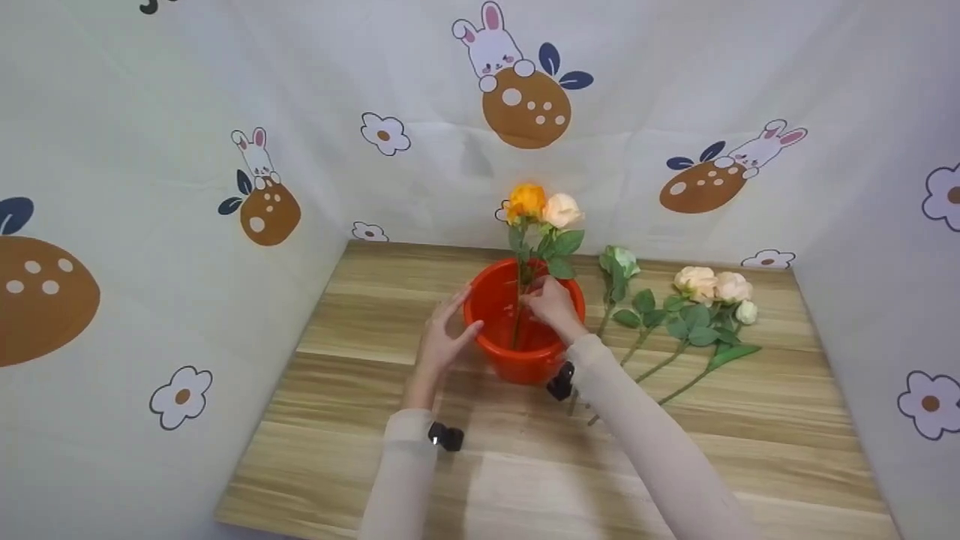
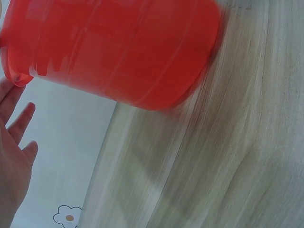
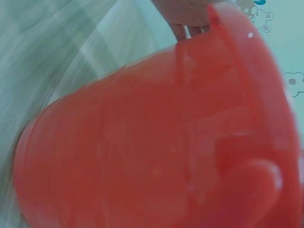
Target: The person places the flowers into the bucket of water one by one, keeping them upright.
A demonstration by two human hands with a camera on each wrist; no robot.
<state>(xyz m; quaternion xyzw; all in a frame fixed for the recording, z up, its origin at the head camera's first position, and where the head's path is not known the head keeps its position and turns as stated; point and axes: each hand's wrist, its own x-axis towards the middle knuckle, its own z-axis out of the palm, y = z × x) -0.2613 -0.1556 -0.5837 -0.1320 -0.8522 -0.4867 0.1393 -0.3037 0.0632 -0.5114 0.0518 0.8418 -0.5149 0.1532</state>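
A red bucket (image 1: 525, 367) stands on the wooden table with two roses upright in it, one orange (image 1: 527, 202) and one cream (image 1: 562, 211). My right hand (image 1: 553, 306) reaches over the rim into the bucket. Its fingers are curled and pinch a rose stem; which of the two stems is partly hidden by the hand. At the left side of the rim is my left hand (image 1: 442, 337), thumb and fingers spread and fairly straight. The left wrist view shows these fingers (image 2: 21, 124) right by the bucket's rim.
To the bucket's right lie several cut flowers: a pale green rose (image 1: 619, 261), peach-coloured roses (image 1: 696, 284) and a small white bud (image 1: 746, 312), stems pointing towards the front. A cloth wall (image 1: 420, 187) printed with rabbits encloses the table (image 1: 337, 427) at the back and sides.
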